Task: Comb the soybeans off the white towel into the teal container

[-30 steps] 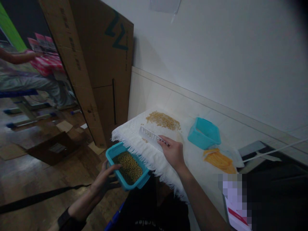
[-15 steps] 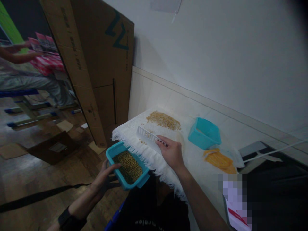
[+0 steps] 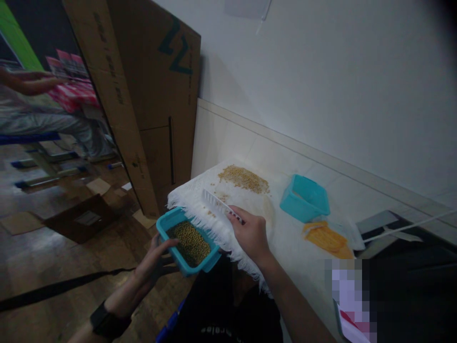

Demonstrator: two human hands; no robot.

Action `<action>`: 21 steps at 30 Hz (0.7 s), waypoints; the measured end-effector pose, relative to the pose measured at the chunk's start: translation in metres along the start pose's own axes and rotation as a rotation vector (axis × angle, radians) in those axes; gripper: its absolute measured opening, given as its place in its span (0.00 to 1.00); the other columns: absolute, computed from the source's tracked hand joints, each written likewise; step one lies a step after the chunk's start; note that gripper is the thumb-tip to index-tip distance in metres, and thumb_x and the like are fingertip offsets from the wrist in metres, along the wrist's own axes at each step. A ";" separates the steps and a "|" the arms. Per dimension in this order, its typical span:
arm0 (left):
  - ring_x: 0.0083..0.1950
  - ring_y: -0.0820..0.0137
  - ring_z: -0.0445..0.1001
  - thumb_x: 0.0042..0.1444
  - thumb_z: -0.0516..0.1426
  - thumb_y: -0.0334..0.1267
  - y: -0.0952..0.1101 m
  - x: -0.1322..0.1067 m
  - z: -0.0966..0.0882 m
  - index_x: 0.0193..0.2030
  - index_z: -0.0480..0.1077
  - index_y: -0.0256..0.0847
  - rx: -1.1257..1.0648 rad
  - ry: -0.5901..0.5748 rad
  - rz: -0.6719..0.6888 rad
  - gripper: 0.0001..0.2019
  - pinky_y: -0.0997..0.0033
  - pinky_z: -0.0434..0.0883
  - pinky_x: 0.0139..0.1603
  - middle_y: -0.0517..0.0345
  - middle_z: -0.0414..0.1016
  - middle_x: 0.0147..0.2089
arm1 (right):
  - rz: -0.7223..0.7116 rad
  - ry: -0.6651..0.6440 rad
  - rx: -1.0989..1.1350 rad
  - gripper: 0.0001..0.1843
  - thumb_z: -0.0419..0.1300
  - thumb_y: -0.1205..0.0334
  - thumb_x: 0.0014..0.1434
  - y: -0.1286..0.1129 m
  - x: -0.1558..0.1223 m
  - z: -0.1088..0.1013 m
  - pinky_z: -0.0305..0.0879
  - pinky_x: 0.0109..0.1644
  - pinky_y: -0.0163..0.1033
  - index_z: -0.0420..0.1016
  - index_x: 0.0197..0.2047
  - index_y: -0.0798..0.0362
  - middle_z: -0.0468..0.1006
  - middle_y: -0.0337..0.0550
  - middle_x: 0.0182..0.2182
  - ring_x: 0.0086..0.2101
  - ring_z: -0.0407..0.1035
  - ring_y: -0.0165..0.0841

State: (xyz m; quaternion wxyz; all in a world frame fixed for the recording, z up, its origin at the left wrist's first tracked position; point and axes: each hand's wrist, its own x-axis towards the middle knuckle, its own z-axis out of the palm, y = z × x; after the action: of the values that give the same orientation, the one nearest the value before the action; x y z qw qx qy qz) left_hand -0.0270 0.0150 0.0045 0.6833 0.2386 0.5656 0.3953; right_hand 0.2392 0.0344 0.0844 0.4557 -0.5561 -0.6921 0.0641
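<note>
My left hand (image 3: 153,261) grips a turquoise plastic tub (image 3: 165,222) by its near side, thumb over the rim. Inside lie yellowish beans (image 3: 194,242). The tub is tilted slightly and sits just under the fringed edge of a white cloth (image 3: 191,186). In my right hand (image 3: 253,234) is a white slotted plastic strip (image 3: 215,202), held by its near end. Its slotted length rests on or just above the cloth, with a few loose beans beside it. Farther back on the cloth is a spread heap of beans (image 3: 244,179).
A second turquoise tub (image 3: 303,199) stands right of the cloth, beside an orange-yellow cloth-like item (image 3: 327,239). A tall cardboard box (image 3: 153,95) rises at left. Another person's arm (image 3: 32,85) shows at far left. A phone-like object (image 3: 352,324) lies at lower right.
My right hand has drawn the slotted strip slightly left and toward the cloth's near edge, turning it more edge-on. My left hand keeps holding the tub in nearly the same place.
</note>
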 end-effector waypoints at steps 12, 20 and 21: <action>0.40 0.53 0.86 0.56 0.70 0.48 -0.002 0.003 -0.001 0.72 0.55 0.56 0.003 0.002 -0.004 0.42 0.50 0.83 0.39 0.46 0.78 0.55 | -0.279 -0.003 0.021 0.16 0.60 0.70 0.71 -0.015 -0.035 0.011 0.85 0.41 0.36 0.89 0.53 0.49 0.92 0.44 0.40 0.35 0.88 0.37; 0.40 0.54 0.86 0.55 0.71 0.46 -0.001 0.002 0.000 0.72 0.56 0.56 -0.006 0.014 -0.014 0.42 0.48 0.85 0.41 0.48 0.77 0.55 | 0.106 0.145 0.079 0.12 0.66 0.59 0.66 0.006 -0.016 -0.008 0.84 0.39 0.40 0.91 0.47 0.49 0.92 0.44 0.38 0.32 0.86 0.41; 0.41 0.53 0.86 0.55 0.71 0.46 -0.001 0.002 0.000 0.72 0.55 0.56 -0.008 0.010 -0.019 0.43 0.48 0.85 0.41 0.48 0.78 0.55 | 0.156 0.150 0.086 0.13 0.66 0.57 0.66 0.012 -0.012 -0.009 0.83 0.39 0.40 0.91 0.48 0.50 0.92 0.45 0.38 0.32 0.86 0.42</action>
State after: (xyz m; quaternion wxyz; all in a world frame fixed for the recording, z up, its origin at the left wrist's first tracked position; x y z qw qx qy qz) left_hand -0.0265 0.0160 0.0028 0.6850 0.2286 0.5697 0.3924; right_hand 0.2535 0.0251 0.0752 0.5231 -0.5916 -0.6072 0.0873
